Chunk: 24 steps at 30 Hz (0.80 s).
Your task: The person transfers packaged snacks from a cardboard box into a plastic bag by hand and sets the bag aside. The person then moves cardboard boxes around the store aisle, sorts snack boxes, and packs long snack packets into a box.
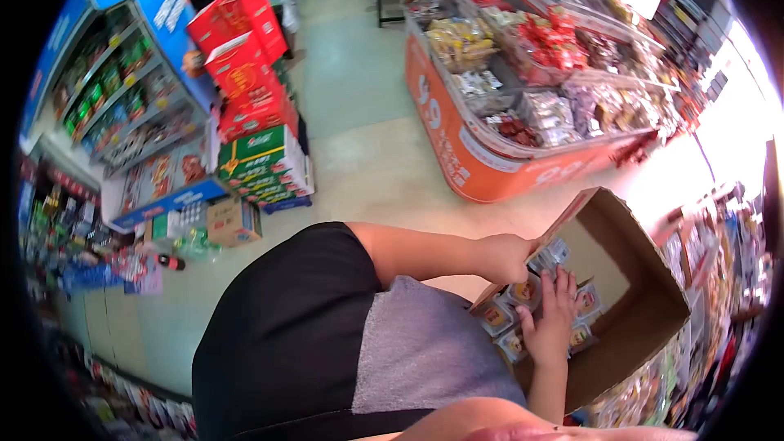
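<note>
A brown open cardboard box (pixel 645 318) stands tilted in front of my body at the right. Inside, several small packs with white and clear wrapping and round yellowish labels (pixel 523 292) are grouped on the side near me. My left hand (pixel 502 258) is closed at the box's near upper edge, its fingertips partly hidden behind the rim. Over the packs lies my right hand (pixel 552 314), with fingers stretched out and touching them; nothing is visibly gripped in it.
An orange display bin (pixel 457 155) full of wrapped goods stands beyond the box. Red gift boxes (pixel 245 73) and green cartons (pixel 257 155) are stacked beside a blue shelf unit (pixel 167 57). Packaged goods (pixel 694 278) crowd the right side behind the box.
</note>
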Each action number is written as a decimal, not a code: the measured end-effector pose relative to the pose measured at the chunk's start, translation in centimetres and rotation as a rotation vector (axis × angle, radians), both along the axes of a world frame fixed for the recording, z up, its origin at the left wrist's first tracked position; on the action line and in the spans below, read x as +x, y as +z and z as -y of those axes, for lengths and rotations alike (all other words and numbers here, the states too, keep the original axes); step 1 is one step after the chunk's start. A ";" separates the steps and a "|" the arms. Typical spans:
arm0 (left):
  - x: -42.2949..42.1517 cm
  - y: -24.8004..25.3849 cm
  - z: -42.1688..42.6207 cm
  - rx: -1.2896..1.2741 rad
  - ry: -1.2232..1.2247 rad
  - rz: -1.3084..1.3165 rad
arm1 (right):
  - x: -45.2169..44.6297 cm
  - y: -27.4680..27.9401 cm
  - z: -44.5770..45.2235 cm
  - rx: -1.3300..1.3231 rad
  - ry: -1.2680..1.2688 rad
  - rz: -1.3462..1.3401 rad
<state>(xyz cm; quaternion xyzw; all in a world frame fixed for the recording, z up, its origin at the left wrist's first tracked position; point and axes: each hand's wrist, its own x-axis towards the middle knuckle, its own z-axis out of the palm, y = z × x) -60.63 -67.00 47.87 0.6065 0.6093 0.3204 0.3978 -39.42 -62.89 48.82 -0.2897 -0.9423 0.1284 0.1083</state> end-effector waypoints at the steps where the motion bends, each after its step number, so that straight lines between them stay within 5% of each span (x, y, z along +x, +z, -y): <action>1: 0.1 -0.1 0.0 0.001 0.018 -0.010 | -0.2 -0.9 -0.8 -0.027 0.051 0.045; 10: -2.8 0.4 -1.2 0.014 0.334 -0.043 | -3.5 -2.4 -6.0 -0.059 0.241 0.104; 14: -7.4 -3.9 -4.5 0.049 0.253 -0.013 | -4.8 -0.5 -8.8 -0.010 0.112 -0.153; 15: -9.2 -7.2 -6.3 0.254 0.218 0.002 | -4.8 0.2 -9.7 0.049 0.101 -0.244; 21: -13.4 -4.2 -14.3 -0.054 0.162 0.299 | 0.5 2.3 -14.4 0.427 -0.496 -0.492; 24: -15.6 -4.6 -18.9 -0.087 0.049 0.309 | 1.8 -1.9 -16.2 0.311 -0.894 -0.371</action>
